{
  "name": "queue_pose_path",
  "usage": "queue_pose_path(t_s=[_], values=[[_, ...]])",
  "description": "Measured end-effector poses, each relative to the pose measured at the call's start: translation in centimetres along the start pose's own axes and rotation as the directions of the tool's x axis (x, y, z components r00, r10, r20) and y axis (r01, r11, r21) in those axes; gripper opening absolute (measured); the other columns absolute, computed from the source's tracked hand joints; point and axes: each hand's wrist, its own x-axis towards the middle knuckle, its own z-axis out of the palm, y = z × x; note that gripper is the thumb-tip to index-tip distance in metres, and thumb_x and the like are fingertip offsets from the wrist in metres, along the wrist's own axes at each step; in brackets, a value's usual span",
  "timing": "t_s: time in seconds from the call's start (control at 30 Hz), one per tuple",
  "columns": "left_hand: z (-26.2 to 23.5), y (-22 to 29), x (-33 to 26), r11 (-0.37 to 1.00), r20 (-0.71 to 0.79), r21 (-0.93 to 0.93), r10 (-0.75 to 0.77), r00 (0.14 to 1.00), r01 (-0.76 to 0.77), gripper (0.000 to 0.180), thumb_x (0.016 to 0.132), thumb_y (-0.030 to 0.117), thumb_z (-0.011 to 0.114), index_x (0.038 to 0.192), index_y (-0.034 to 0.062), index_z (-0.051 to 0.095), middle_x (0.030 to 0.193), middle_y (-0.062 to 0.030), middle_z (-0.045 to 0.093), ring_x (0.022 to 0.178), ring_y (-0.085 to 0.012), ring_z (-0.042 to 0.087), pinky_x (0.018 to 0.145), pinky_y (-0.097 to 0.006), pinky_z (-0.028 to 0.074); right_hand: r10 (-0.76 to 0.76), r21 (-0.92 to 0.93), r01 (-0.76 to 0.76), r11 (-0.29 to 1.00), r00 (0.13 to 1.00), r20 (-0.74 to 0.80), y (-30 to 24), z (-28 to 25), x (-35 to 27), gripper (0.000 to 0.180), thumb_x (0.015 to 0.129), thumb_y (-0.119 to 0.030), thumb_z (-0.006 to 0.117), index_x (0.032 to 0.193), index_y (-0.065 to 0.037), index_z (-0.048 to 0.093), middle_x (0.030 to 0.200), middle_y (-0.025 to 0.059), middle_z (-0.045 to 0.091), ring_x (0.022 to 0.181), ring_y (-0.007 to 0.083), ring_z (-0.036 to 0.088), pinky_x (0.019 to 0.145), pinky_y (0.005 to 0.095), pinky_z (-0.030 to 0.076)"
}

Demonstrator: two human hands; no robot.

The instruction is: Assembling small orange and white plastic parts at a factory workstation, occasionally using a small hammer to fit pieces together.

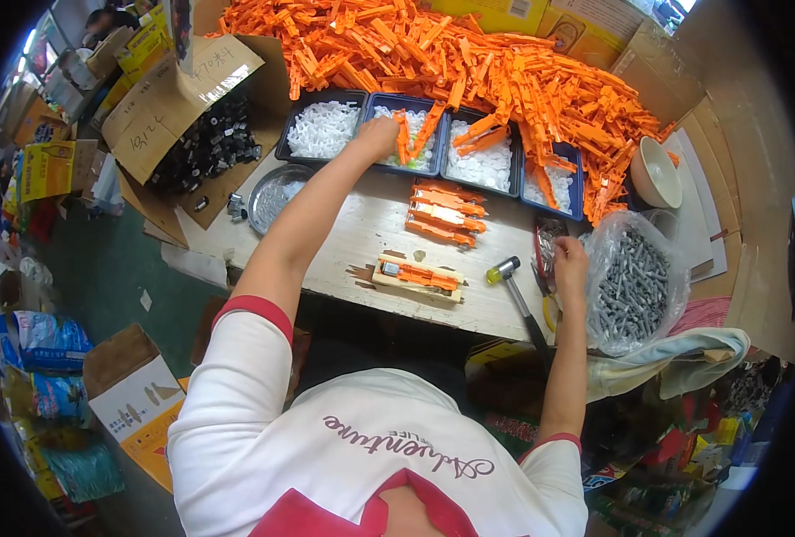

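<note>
- Left hand [380, 136] reaches into a tray [404, 99] of small white parts [418, 125]; grip state unclear.
- Right hand [569, 261] rests beside the bag of grey pieces [632, 285]; fingers curled, apparently empty.
- Parts look light, stiff; pinch singly.

bench [362, 242]: pale wood | on it: dark trays [433, 134], orange-part heap [505, 80], mallet [516, 291], metal dish [272, 192]

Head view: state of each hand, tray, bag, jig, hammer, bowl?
left hand: reaching into a blue tray of small white parts; grip not visible.
right hand: at the mouth of the plastic bag, grip unclear.
plastic bag: open, full of grey parts.
wooden jig: loaded with one orange piece.
hammer: lying on the table, unheld.
white bowl: tilted on its side.
</note>
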Motion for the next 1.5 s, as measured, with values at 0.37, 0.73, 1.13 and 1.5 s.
queue_pose_path(t_s=[0.37, 0.73, 1.13, 1.5], values=[[-0.8, -2.0, -1.6, 0.676, -0.048, -0.734, -0.15, 0.988, 0.067, 0.024, 0.073, 0.0, 0.056, 0.095, -0.0003, 0.064, 0.071, -0.0138, 0.064, 0.057, -0.0196, 0.064, 0.045, -0.031, 0.05, 0.225, 0.471, -0.202, 0.859, 0.974, 0.007, -1.0, -0.6, -1.4, 0.01, 0.08, 0.002, 0.053, 0.087, 0.001, 0.059, 0.078, 0.0041, 0.054, 0.061, 0.0099, 0.053, 0.051, 0.0211, 0.042], [-0.4, -0.3, -9.1, -0.128, 0.0, -0.992, -0.065, 0.998, -0.009, 0.011, 0.08, 0.006, 0.061, 0.089, -0.0011, 0.06, 0.075, -0.0081, 0.062, 0.057, -0.0115, 0.057, 0.044, -0.023, 0.045, 0.36, 0.743, -0.153, 0.652, 0.925, -0.125, -1.6, -3.5, -3.3, 0.019, 0.083, -0.001, 0.053, 0.101, -0.002, 0.059, 0.079, 0.0009, 0.056, 0.064, 0.0079, 0.052, 0.058, 0.0209, 0.043], [3.4, 5.3, -20.6, -0.429, 0.141, -0.892, 0.039, 0.989, 0.144, 0.019, 0.078, -0.003, 0.059, 0.097, -0.0055, 0.057, 0.087, -0.0151, 0.061, 0.075, -0.0191, 0.061, 0.065, -0.03, 0.053, 0.058, 0.83, -0.185, 0.527, 0.982, 0.182, -16.9, -2.1, -5.7, 0.016, 0.08, 0.004, 0.055, 0.093, -0.003, 0.061, 0.088, 0.0016, 0.058, 0.078, 0.0082, 0.054, 0.071, 0.02, 0.043], [2.5, 7.0, -23.5, -0.378, 0.088, -0.919, 0.072, 0.993, 0.109, 0.031, 0.075, -0.005, 0.062, 0.105, -0.0026, 0.055, 0.082, -0.0092, 0.058, 0.067, -0.0169, 0.061, 0.056, -0.027, 0.053, -0.245, 0.806, -0.039, 0.591, 0.943, 0.225, -23.1, 3.3, -7.3, 0.01, 0.08, 0.003, 0.058, 0.089, 0.001, 0.059, 0.083, 0.0033, 0.054, 0.075, 0.0091, 0.052, 0.069, 0.0208, 0.041]])
